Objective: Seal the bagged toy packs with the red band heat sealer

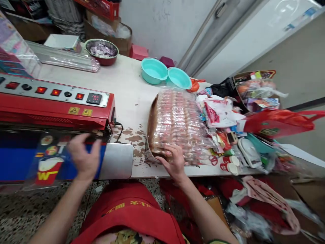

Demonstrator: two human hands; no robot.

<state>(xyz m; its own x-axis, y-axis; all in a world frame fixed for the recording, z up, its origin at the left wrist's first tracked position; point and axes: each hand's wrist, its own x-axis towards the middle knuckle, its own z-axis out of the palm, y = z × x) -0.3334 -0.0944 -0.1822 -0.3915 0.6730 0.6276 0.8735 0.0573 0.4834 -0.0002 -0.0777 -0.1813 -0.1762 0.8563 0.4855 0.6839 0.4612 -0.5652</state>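
Note:
My left hand (85, 156) rests with fingers bent on a clear printed bag (48, 161) lying on the blue belt of a red sealing machine (56, 108); the bag's top edge sits at the machine's slot. My right hand (174, 162) lies with fingers pressed down on the near end of a stack of clear packets (177, 125) piled in a brown cardboard tray (151, 125) on the table. Whether it grips a packet is unclear.
Two teal bowls (165, 74) and a metal bowl (101, 51) stand at the back of the white table (132, 88). Mixed packets, a red bag (276, 123) and small cups (230, 164) crowd the right side. A steel plate (117, 161) juts from the machine.

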